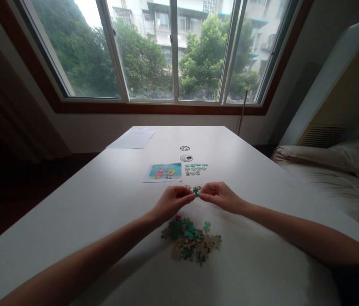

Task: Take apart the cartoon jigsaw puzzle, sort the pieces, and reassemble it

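Both my hands meet over the middle of the white table point(103, 204). My left hand point(171, 203) and my right hand point(219, 196) each pinch small green jigsaw pieces point(196, 191) held between them, fingertips almost touching. Just below my hands lies a loose pile of jigsaw pieces point(191, 239). Beyond them a colourful cartoon reference picture point(164, 172) lies flat, with a small patch of laid-out pieces point(195, 168) to its right.
Two small round objects point(186, 157) sit farther back on the table, and a sheet of paper point(133, 138) lies at the far left. A bed with pillows point(341, 170) stands to the right. A large window fills the wall ahead.
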